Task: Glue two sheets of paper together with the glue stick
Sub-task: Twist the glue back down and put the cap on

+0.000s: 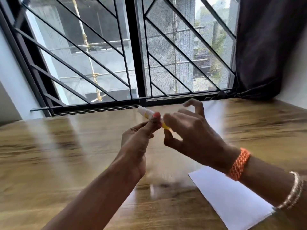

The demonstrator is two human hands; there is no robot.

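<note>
1. Glue stick (150, 114), white and yellow, held up above the wooden table (49, 146), near the window.
2. Left hand (137, 143) pinches its barrel, steadying it.
3. Right hand (187, 130) pinches the yellow lower end, other fingers spread; probably twisting the base.
4. White paper sheet (229, 196) lies flat below the right forearm, ready for glue.
5. No legible writing; motion blur.

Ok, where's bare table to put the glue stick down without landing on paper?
Free: the wooden table left of the left hand, up to the window. Crowded: near right, where the white sheet lies under the right hand. Both hands hold the glue stick.
</note>
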